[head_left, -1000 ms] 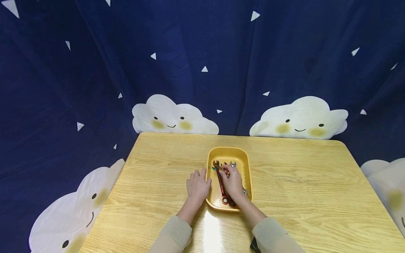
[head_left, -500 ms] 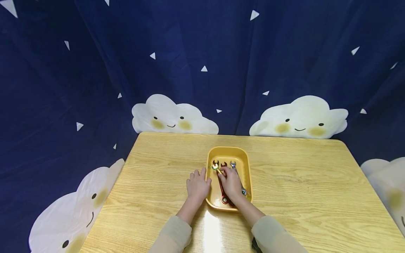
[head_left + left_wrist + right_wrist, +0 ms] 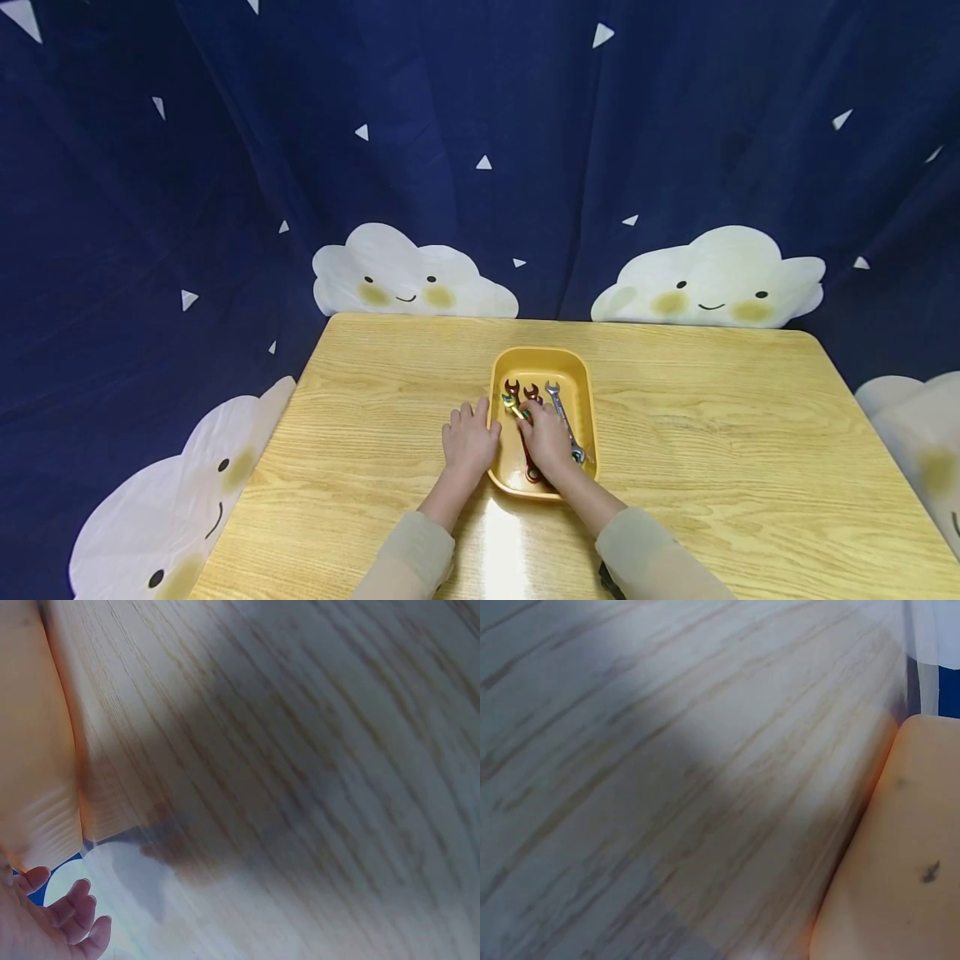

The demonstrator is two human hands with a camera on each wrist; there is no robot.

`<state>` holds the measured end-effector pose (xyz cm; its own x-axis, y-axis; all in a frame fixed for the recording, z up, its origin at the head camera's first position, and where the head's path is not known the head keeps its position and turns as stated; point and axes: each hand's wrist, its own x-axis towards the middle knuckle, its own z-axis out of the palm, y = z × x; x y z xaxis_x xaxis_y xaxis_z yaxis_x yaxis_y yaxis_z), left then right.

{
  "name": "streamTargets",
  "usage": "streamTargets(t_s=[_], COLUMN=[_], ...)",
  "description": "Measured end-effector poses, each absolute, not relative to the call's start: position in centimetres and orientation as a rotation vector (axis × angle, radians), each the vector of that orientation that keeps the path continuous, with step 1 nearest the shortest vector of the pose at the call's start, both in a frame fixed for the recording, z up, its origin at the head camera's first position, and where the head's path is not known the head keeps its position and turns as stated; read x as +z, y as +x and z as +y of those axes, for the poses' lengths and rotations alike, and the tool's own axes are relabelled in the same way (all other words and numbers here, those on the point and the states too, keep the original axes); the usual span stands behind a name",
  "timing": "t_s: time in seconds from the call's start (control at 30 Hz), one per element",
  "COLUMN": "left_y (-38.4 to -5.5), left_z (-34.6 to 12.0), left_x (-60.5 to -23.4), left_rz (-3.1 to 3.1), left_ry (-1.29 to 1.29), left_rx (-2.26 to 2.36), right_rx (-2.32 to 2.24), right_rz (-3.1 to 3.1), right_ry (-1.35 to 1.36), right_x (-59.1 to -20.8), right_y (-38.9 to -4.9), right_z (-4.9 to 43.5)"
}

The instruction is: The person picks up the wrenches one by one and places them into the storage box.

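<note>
On the wooden table stands a yellow plastic tray (image 3: 542, 351) with several wrenches in it. My right hand (image 3: 549, 437) reaches inside and pinches a shiny gold-green wrench (image 3: 509, 402), whose open end points to the far left. Beneath it lies a long red wrench (image 3: 532, 472). Another red wrench (image 3: 532, 392) shows its open end just beyond my fingers, the rest hidden by the hand. To the right a silver wrench (image 3: 561, 410) lies at a slant. My left hand (image 3: 470, 437) rests against the tray's left side, fingers extended; the left wrist view shows its fingers (image 3: 79, 907) beside the tray wall.
The wooden table (image 3: 750, 433) spreads out around the tray. Behind it hangs a dark blue curtain (image 3: 540, 167) with white triangles and smiling clouds. In the right wrist view the tray's outer wall (image 3: 900, 847) fills the lower right.
The right hand has drawn slightly toward me and the gold-green wrench has come into clearer view in its fingers, now tilted across the red one. The left hand has stayed put.
</note>
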<state>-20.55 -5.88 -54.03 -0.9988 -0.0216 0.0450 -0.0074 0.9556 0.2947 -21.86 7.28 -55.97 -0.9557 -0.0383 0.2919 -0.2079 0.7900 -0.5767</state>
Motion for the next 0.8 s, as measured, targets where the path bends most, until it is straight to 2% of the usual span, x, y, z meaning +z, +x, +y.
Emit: streamTargets(t_s=[0.8], left_y=[-20.48], left_z=[-5.86], left_x=[-53.99], left_rz=[-3.063], left_ry=[0.034], left_rx=[-0.483], right_rx=[0.744], right_rz=[-2.862], right_ry=[0.235], right_x=[-56.26], right_y=[-21.72], right_z=[7.26])
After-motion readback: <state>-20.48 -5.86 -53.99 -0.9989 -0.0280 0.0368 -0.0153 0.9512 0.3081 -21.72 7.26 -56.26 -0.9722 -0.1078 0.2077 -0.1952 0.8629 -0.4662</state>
